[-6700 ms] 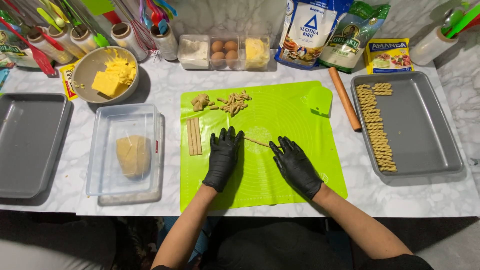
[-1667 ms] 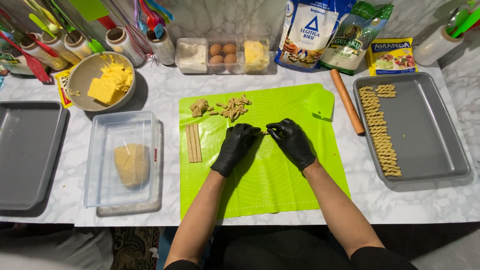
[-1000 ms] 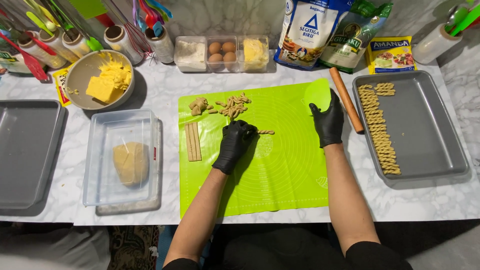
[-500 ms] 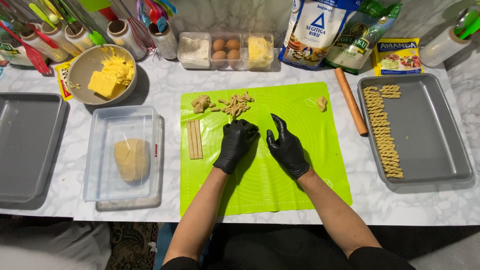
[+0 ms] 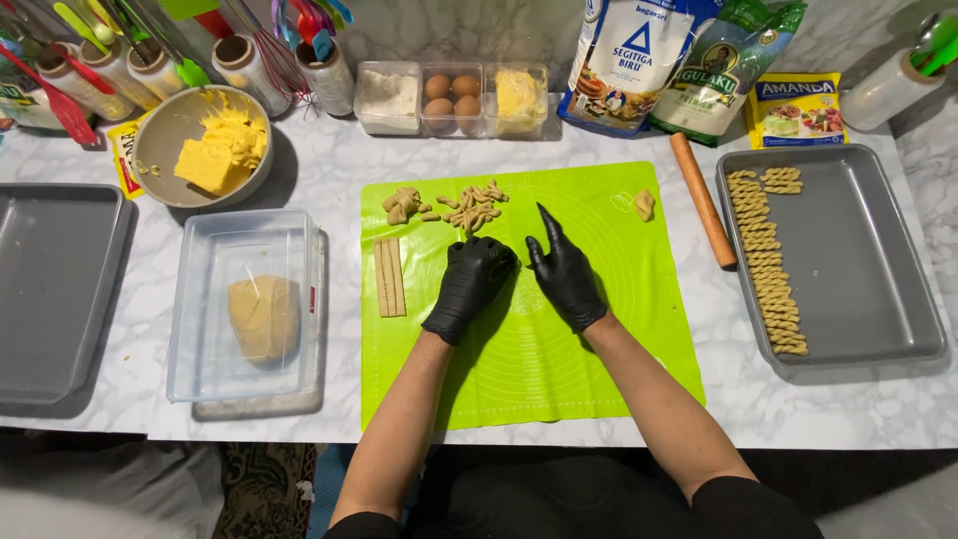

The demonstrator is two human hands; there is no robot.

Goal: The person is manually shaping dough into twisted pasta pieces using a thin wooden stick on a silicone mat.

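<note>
Head view: left hand (image 5: 469, 287) fingers curled, contents unclear; right hand (image 5: 565, 280) empty, forefinger extended, on green mat (image 5: 599, 379).

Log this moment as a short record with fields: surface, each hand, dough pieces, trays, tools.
surface: green silicone mat on a marble counter
left hand: left hand, black glove, curled on the mat just below the pile of short dough bits
right hand: right hand, black glove, one finger pointing up
dough strips: dough strips lying side by side left of the hands
right tray: grey tray holding a column of twisted dough sticks
tools: wooden rolling pin beside the mat
container: clear tub with a dough lump
</note>
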